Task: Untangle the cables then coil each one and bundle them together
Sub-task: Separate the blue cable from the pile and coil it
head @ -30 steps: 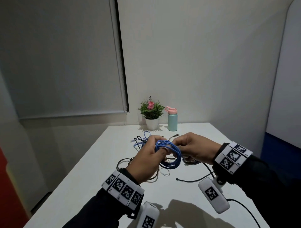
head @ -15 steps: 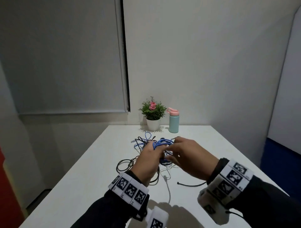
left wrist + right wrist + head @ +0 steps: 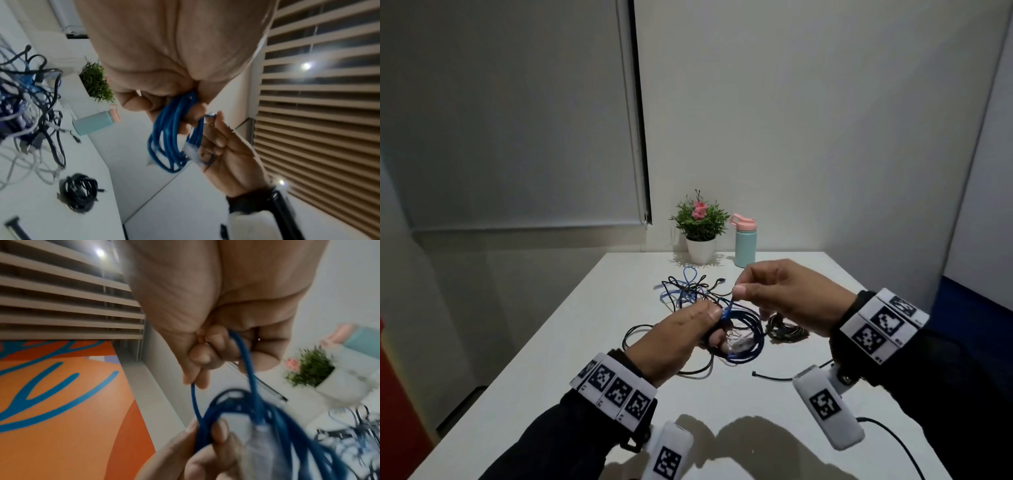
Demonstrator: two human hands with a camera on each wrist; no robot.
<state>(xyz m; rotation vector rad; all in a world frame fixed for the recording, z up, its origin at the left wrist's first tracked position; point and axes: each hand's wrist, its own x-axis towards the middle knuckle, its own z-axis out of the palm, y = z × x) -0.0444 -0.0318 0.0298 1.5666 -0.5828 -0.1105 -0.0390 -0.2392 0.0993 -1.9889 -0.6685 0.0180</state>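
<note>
Head view, nearest first: I count two hands, each in a dark sleeve with a checker-marked wristband, raised above the white table [image 3: 558, 404]. My left hand [image 3: 674, 337] curls its fingers round one coil of thin blue cable [image 3: 748, 342] — the loops hang just under and to the right of its thumb, clear of the tabletop. My right hand [image 3: 787, 294] sits just above and to the right of it, wrist higher, thumb and forefinger pinching the loose end of that same blue cable, which runs down in a short taut line to the coil. From the left wrist I see the loops passing through the closed fingers.

Behind the hands lies one small, finished black cable bundle [image 3: 786, 329], and further back one tangle of black, blue and white cables [image 3: 688, 291] spread flat. At the far edge — against the wall — stand one potted green plant with pink flowers [image 3: 700, 226] and one mint bottle with a pink lid [image 3: 744, 245], side by side.
</note>
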